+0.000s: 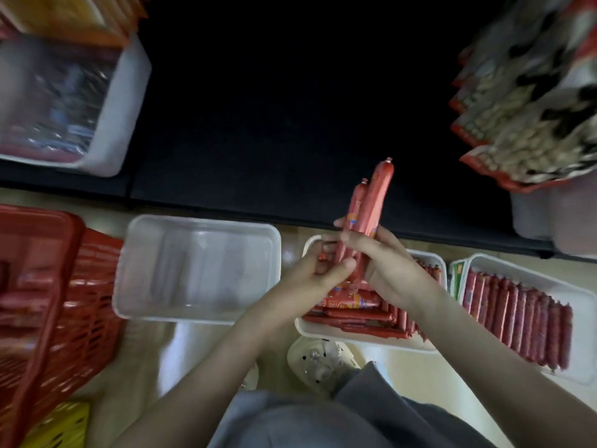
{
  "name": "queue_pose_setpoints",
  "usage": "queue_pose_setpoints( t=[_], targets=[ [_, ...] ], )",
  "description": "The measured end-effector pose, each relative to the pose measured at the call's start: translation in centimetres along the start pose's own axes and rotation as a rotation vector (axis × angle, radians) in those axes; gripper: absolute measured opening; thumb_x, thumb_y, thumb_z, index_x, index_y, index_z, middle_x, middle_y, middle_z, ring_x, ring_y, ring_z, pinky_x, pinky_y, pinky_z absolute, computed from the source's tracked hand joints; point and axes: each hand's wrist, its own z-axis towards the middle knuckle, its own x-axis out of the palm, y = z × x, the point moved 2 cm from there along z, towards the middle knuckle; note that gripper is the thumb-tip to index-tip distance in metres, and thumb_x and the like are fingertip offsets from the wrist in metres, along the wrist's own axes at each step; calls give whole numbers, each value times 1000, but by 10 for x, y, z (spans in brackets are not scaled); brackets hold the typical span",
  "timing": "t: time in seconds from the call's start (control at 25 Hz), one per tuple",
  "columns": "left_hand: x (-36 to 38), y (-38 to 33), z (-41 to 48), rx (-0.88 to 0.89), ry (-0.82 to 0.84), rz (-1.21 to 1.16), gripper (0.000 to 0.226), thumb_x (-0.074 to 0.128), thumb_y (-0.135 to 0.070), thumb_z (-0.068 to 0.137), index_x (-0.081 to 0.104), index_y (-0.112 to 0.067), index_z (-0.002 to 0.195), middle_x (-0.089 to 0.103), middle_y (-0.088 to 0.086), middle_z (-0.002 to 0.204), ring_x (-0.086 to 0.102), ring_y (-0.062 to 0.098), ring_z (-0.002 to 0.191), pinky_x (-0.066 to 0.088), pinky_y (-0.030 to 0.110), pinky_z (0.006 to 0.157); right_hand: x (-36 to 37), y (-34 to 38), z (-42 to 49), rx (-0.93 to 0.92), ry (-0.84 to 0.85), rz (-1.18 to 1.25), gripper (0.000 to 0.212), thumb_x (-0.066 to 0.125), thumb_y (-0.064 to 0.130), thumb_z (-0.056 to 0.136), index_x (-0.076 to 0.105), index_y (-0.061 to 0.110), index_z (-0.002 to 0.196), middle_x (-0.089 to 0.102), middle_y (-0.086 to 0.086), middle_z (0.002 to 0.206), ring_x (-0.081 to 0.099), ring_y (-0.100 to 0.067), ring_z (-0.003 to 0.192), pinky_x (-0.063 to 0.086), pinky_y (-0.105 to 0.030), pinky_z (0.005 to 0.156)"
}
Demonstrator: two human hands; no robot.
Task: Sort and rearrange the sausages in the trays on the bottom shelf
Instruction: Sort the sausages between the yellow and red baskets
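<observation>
Both my hands hold a small bunch of red sausages (371, 205) upright above the middle white tray (358, 337). My right hand (384, 263) wraps the bunch from the right and my left hand (319, 270) pinches its lower end. The middle tray below them holds several red sausages (355, 310) lying in a loose pile. To the right, another white tray (581, 295) carries a neat row of thinner red sausages (517, 324). An empty white tray (197, 270) sits on the floor to the left.
A dark bottom shelf (290, 108) runs across the top. A white bin of packets (126, 101) stands at its left and snack bags (529, 101) hang at right. A red basket (55, 302) sits far left. My shoe (319, 360) is below the middle tray.
</observation>
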Motion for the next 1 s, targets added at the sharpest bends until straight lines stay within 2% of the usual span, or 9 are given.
queue_pose_setpoints(
  t=[0.12, 0.24, 0.36, 0.44, 0.56, 0.64, 0.76, 0.92, 1.0],
  targets=[
    [1, -51, -37, 71, -36, -94, 37, 62, -26, 91, 43, -20, 121, 64, -3, 108, 67, 8, 95, 57, 33, 83, 31, 43, -34, -53, 97, -4, 41, 63, 16, 83, 57, 10, 124, 67, -9, 117, 66, -24, 104, 57, -39, 79],
    [-4, -86, -81, 123, -67, -139, 39, 68, -23, 88, 45, -22, 118, 65, 1, 108, 70, 14, 94, 59, 41, 79, 60, 75, -80, -92, 182, -8, 38, 61, 20, 83, 60, 6, 118, 69, -12, 106, 68, -25, 93, 57, -36, 72],
    [-3, -110, -130, 196, -95, -116, 28, 66, -12, 89, 53, -21, 111, 69, 5, 101, 72, 17, 84, 58, 30, 67, 90, 93, -128, -164, 186, -107, 25, 59, 16, 88, 63, 6, 110, 70, -15, 95, 69, -26, 83, 57, -36, 67],
    [-4, -122, -164, 233, -110, -137, 21, 62, -3, 90, 57, -16, 105, 70, 7, 91, 71, 14, 75, 57, 26, 63, 107, 98, -154, -218, 167, -165, 21, 59, 12, 90, 64, 5, 109, 69, -19, 96, 68, -29, 85, 58, -42, 71],
    [-13, -131, -216, 291, -121, -180, 18, 60, -5, 92, 59, -8, 110, 68, 16, 97, 69, 21, 84, 58, 31, 73, 136, 101, -193, -288, 217, -195, 28, 62, 13, 88, 62, 0, 113, 66, -27, 107, 66, -37, 95, 53, -52, 86],
    [-22, -131, -248, 346, -156, -242, 23, 58, -10, 93, 60, -8, 116, 67, 20, 107, 67, 26, 96, 57, 38, 80, 157, 98, -213, -307, 291, -196, 31, 62, 12, 88, 60, -3, 115, 65, -29, 108, 64, -39, 96, 52, -55, 88],
    [-41, -128, -300, 433, -256, -341, 25, 60, -15, 93, 59, -17, 118, 67, 13, 110, 64, 27, 101, 53, 47, 85, 203, 91, -236, -328, 445, -242, 31, 59, 8, 89, 58, -6, 116, 66, -25, 103, 65, -34, 89, 55, -50, 80],
    [-72, -120, -379, 536, -362, -403, 34, 52, -9, 96, 53, -21, 127, 67, 8, 113, 66, 21, 99, 56, 32, 70, 277, 74, -257, -300, 695, -299, 28, 65, 15, 83, 66, 2, 108, 67, -21, 100, 66, -32, 86, 55, -47, 76],
    [-88, -109, -423, 569, -463, -407, 35, 53, -6, 95, 54, -26, 125, 68, 7, 109, 67, 21, 92, 57, 36, 68, 321, 61, -271, -267, 806, -360, 35, 64, 14, 84, 62, -3, 114, 65, -22, 101, 65, -32, 84, 56, -44, 73]
  ],
)
